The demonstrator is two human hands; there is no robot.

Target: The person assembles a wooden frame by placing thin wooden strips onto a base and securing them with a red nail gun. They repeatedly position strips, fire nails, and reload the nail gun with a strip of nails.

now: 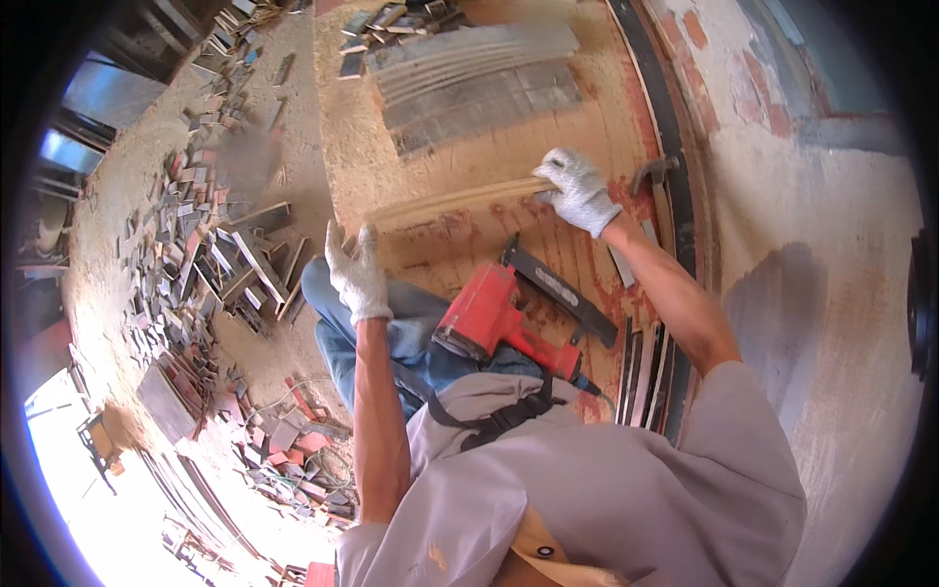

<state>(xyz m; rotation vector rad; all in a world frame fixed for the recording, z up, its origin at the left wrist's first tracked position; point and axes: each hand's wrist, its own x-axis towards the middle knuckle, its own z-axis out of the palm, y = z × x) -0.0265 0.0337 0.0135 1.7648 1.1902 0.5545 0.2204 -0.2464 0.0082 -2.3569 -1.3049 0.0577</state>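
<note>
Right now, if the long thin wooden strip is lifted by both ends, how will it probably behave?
The wooden strip looks long and thin, so it probably flexes and sags in the middle. It seems light: the right hand and left hand grip only its ends. Sawdust may make it slippery.

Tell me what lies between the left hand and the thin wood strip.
Nothing visible. The left hand sits right at the near end of the wood strip, whose far end the right hand grips. The red nail gun lies off to the side.
</note>
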